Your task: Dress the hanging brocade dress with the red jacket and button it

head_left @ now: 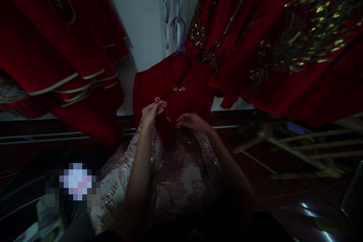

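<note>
Left hand (149, 114) pinches a beaded fastener (164, 104) on a red top (181, 102); right hand (194, 121) curls, hold unclear.

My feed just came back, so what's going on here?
The person's left hand is at a beaded ornament on the front of a red top, which hangs on a purple hanger. The right hand is by a lower ornament, near the patterned skirt. It is too dark to tell whether either ornament is gripped.
</note>
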A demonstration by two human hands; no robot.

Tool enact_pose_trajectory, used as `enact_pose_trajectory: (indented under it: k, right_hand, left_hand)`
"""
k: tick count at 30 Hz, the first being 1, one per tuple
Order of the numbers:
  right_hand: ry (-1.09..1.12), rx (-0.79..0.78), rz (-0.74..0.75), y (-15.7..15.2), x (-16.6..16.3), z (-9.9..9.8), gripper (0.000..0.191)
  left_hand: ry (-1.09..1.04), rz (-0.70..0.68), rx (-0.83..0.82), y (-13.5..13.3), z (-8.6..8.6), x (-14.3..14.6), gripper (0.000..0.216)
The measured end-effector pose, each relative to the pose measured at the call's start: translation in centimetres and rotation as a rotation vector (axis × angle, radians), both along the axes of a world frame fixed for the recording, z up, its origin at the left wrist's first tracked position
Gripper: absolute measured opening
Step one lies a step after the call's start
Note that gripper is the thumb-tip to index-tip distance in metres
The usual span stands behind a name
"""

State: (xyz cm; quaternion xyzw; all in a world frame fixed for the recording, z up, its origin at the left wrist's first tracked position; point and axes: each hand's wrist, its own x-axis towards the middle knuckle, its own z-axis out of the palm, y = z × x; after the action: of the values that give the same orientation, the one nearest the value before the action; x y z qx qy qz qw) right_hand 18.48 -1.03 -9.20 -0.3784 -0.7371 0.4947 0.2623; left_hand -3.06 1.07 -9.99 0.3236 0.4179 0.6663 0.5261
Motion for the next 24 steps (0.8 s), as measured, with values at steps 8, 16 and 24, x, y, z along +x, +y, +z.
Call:
enact_pose_trajectory:
  k: [8, 16, 24]
  right_hand:
    - [-0.006, 0.007, 0.015, 0.1, -0.1, -0.2, 0.027]
    - [-0.088, -0.025, 0.137, -0.1, 2.7, 1.5, 0.030]
    - [-0.073, -0.107, 0.177, -0.2, 4.4, 2.3, 0.031]
  left_hand:
    - [0.033, 0.153, -0.075, 0.3, -0.3, 0.6, 0.021]
    - [0.521, -0.125, 0.094, 0.5, 3.3, 1.4, 0.035]
    - [1.682, -0.047, 0.613, 3.5, 10.4, 2.9, 0.033]
